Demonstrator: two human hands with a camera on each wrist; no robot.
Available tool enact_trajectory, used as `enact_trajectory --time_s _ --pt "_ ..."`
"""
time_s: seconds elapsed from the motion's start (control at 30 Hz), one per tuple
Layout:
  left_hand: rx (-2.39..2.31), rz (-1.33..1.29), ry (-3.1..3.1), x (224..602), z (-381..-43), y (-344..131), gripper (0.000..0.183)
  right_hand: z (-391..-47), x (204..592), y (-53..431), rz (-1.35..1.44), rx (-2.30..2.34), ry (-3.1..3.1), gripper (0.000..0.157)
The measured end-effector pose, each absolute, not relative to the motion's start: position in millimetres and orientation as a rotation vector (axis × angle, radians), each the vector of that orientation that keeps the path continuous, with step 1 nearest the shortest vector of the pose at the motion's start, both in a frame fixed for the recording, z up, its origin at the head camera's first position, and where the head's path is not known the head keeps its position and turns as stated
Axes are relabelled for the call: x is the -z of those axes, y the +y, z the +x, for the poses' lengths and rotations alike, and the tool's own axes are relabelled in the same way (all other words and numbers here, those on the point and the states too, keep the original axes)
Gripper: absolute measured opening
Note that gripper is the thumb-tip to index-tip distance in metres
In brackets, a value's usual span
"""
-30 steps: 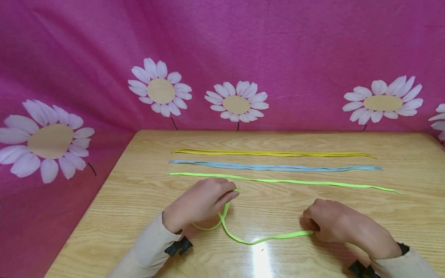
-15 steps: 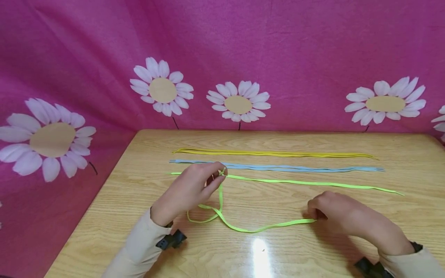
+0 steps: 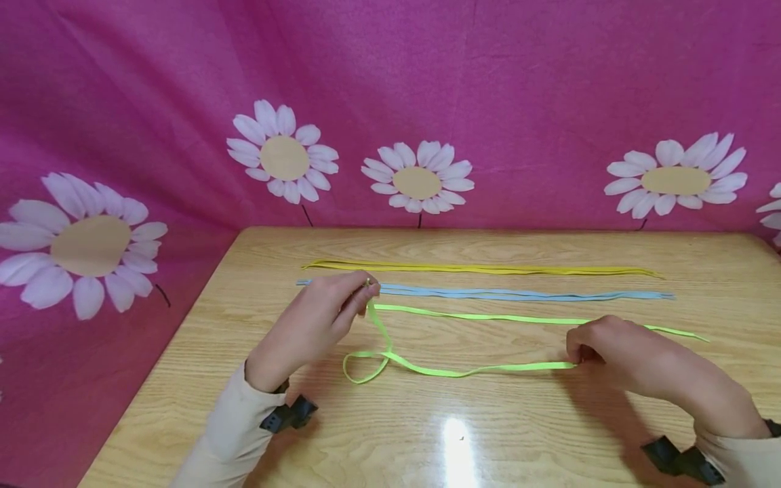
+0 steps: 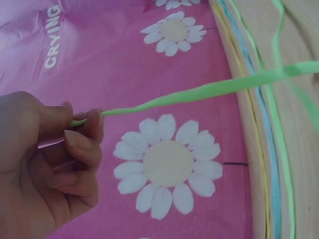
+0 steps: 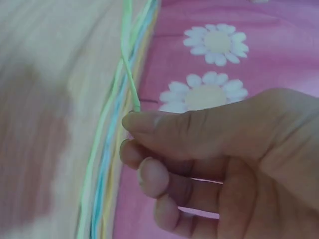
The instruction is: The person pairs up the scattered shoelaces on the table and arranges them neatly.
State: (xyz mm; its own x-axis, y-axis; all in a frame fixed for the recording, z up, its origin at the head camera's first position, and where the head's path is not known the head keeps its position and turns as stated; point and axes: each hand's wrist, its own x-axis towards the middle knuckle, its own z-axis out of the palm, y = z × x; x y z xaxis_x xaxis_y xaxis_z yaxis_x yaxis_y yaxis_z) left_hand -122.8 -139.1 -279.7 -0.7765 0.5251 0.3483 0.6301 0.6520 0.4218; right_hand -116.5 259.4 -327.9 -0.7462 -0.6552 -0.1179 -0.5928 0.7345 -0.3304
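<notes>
A neon-green shoelace [image 3: 439, 372] stretches between the two hands, with a loop at its left part close over the table. My left hand [image 3: 311, 318] pinches one end between thumb and fingertips, raised over the left part of the laid-out laces. The right hand [image 3: 653, 366] pinches the lace's other end, as the right wrist view also shows with the thumb [image 5: 149, 122] on top. Just beyond lies a second neon-green shoelace [image 3: 476, 316], nearly straight, partly hidden by both hands. In the left wrist view the held lace [image 4: 199, 92] runs taut from the fingertips.
Farther back, light-blue shoelaces [image 3: 464, 293] and yellow shoelaces [image 3: 488, 269] lie in parallel rows across the wooden table [image 3: 213, 339]. A pink cloth [image 3: 518, 81] with printed daisies hangs behind and to the left of the table.
Both hands have moved away from the person, the left also leftward and the right rightward. The held green lace has travelled with them toward the laid-out one, drawn straighter on its right part.
</notes>
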Motion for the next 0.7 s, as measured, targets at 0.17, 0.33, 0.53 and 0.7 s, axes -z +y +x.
enact_trajectory --time_s 0.17,0.33,0.53,0.7 --pt "0.809 -0.882 -2.619 274 -127 -150 0.013 -119 320 278 -0.949 0.38 2.801 0.037" --pt "0.885 -0.823 -2.62 273 -136 -163 0.015 -122 314 299 -0.82 0.294 2.849 0.031" --pt "0.925 -0.7 -2.651 276 -147 -177 0.025 -128 314 323 -0.721 0.25 2.862 0.025" --pt "0.905 -0.568 -2.657 283 -157 -187 0.028 -133 317 341 -0.615 0.199 2.863 0.022"
